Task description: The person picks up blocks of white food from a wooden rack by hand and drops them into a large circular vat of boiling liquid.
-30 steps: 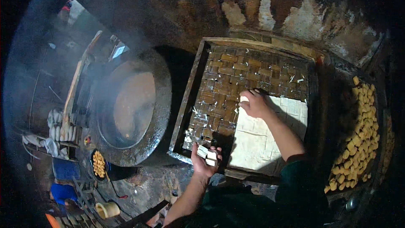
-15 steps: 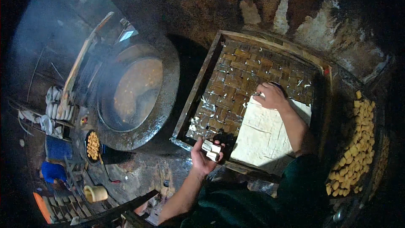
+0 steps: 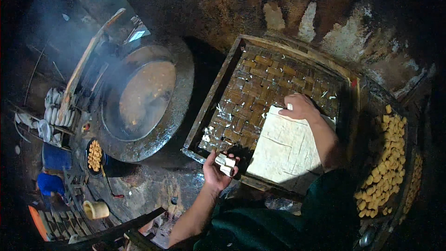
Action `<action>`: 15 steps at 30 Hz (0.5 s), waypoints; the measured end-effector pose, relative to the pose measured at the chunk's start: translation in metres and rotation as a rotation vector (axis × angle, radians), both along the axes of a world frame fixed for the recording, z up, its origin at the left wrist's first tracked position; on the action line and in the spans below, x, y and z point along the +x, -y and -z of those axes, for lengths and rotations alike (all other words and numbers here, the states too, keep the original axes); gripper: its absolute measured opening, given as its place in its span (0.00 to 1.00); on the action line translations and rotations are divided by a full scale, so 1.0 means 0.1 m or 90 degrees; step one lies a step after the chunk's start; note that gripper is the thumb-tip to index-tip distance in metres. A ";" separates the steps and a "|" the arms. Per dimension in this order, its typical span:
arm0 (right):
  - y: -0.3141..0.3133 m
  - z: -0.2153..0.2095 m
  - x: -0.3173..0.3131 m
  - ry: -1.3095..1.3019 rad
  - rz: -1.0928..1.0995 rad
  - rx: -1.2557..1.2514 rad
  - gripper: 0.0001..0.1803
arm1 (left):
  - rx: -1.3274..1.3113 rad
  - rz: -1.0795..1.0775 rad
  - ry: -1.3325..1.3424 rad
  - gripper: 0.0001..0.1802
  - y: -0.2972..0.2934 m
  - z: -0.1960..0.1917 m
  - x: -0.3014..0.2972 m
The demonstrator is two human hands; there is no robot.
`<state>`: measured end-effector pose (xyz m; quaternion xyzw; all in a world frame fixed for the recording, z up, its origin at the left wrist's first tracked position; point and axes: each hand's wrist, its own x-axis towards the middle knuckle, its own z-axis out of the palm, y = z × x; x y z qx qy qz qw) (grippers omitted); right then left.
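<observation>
A white slab of tofu (image 3: 283, 146), scored with cut lines, lies at the near right part of a wood-framed tray with a woven bamboo bottom (image 3: 251, 81). My right hand (image 3: 301, 107) is at the slab's far edge, fingers curled round a small white tofu piece (image 3: 290, 107) that shows at the fingertips. Just off the tray's near left corner, my left hand (image 3: 218, 173) is palm up, its fingers curled round a few white tofu pieces (image 3: 225, 162). White crumbs and shreds are scattered over the weave.
A large round pan (image 3: 147, 95) of steaming brownish liquid stands left of the tray. Golden fried pieces (image 3: 383, 172) are heaped at the right. Farther left are a dark pan of fried pieces (image 3: 95, 155), a yellowish bucket (image 3: 95, 209) and a person in blue (image 3: 50, 184).
The whole view has shifted slightly. A white tofu piece now shows at my right fingertips by the slab's far edge. My left hand still holds its pieces.
</observation>
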<state>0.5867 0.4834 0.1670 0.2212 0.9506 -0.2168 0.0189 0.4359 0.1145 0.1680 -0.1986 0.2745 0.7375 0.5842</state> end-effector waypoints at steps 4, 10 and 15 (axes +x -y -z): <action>0.06 0.03 0.06 -0.078 -0.013 0.007 0.25 | -0.026 -0.006 0.007 0.22 -0.03 -0.05 0.03; 0.05 0.11 0.12 -0.125 -0.023 -0.004 0.25 | -0.023 -0.005 0.005 0.22 -0.03 -0.03 0.06; 0.00 0.00 0.12 -0.024 -0.049 0.149 0.27 | -0.039 -0.003 -0.029 0.22 -0.05 -0.02 0.07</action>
